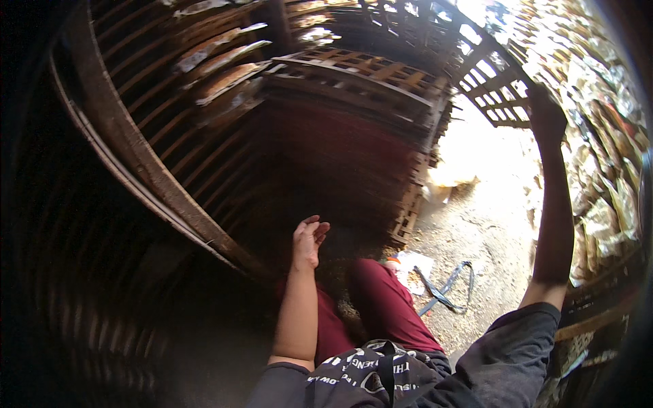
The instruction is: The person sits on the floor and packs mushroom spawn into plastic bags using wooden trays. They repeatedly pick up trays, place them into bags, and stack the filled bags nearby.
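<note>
My right hand [547, 114] is stretched far out at the upper right, closed around the outer edge of a slatted wooden gate [488, 80]. It is dark against the bright light, so single fingers hardly show. In front of my knees my left hand [311, 238] hangs in the air, its fingers loosely spread and slightly bent, with nothing in it. The dark front of a large wooden slatted crate [347, 146] lies beyond that hand.
Slatted walls [183, 115] rise at the left behind a long curved wooden beam [146, 153]. A dark strap [445, 294] lies looped on the sunlit ground [493, 234]. Stacked pale bundles [598, 143] line the right side.
</note>
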The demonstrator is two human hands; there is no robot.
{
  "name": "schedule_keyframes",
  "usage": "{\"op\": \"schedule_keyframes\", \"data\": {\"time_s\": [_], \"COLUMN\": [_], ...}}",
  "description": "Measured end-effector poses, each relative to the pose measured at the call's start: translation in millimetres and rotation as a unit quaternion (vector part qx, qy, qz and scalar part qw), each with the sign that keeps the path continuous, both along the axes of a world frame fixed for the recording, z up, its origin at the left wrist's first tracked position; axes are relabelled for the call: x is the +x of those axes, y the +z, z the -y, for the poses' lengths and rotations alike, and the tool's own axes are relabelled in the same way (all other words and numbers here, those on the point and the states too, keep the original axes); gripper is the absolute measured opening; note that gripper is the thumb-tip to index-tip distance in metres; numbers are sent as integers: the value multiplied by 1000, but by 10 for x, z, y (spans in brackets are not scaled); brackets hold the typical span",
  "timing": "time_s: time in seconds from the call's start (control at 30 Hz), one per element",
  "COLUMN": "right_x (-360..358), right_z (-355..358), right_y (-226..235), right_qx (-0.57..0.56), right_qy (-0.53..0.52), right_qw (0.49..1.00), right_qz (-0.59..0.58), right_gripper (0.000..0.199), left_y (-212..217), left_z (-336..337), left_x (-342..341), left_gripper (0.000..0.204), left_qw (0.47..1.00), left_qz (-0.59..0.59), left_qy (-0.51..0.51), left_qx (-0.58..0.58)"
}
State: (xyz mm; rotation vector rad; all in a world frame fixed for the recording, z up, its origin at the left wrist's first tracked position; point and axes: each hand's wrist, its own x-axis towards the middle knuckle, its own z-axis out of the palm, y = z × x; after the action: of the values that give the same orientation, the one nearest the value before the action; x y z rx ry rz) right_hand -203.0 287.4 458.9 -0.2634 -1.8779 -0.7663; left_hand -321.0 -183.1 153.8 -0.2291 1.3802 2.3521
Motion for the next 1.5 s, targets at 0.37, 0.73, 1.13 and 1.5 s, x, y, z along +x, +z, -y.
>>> {"op": "schedule_keyframes", "data": {"time_s": [0.37,0.73,1.13,1.5], "right_x": [3795,5182,4944,4737], "right_z": [-178,374,307,1185], "right_y": [-1485,-4878,-4436,-4389], "right_qx": [-601,-630,-676,-629], "right_qy": [17,-373,-211,-249], "right_qw": [786,680,705,661], "right_qz": [-142,33,-38,324], "right_gripper": [33,41,23,51], "left_y": [80,-73,-118,6], "left_z": [-363,-394,-601,-592], "left_x": [545,941,990,1117], "left_gripper": [22,22,22,19], "left_qw": [991,990,984,970], "left_qz": [-56,-71,-103,-157], "left_qy": [-68,-81,-54,-28], "left_qx": [-100,-92,-134,-184]}}
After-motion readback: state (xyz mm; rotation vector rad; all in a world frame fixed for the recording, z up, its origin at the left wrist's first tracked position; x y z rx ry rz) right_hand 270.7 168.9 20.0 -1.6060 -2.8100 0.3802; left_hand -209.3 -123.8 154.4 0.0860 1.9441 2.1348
